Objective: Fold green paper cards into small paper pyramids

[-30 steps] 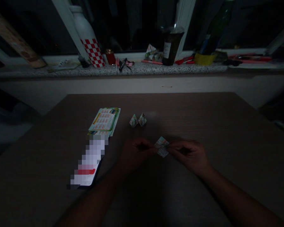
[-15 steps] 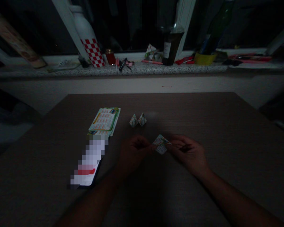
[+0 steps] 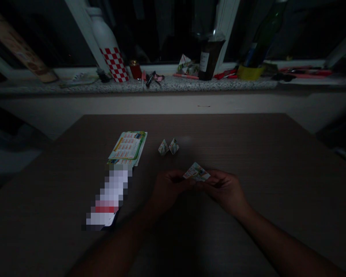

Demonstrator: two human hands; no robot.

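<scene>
Between my two hands is a small folded paper [image 3: 196, 172] with coloured print, its top corner pointing away from me. My left hand [image 3: 171, 188] pinches its left side and lower edge, thumb in front. My right hand [image 3: 223, 188] grips the right side the same way, and the two thumbs nearly meet at the bottom. The fingers behind the paper are partly hidden. Beyond my hands, a pointed folded-paper piece [image 3: 163, 147] stands on the table beside a similar paper piece [image 3: 173, 146].
A stack of printed calendar cards [image 3: 127, 146] lies left on the brown table [image 3: 262, 154], with a phone [image 3: 111, 219], its screen blurred out, nearer me. On the granite sill [image 3: 173, 84] stand a checkered bottle [image 3: 115, 63], a dark cup [image 3: 209, 59] and a green bottle [image 3: 266, 34].
Both thumbs have moved inward along the paper's lower edge and now cover its bottom corner. My left hand has shifted right; the things on the table are unmoved.
</scene>
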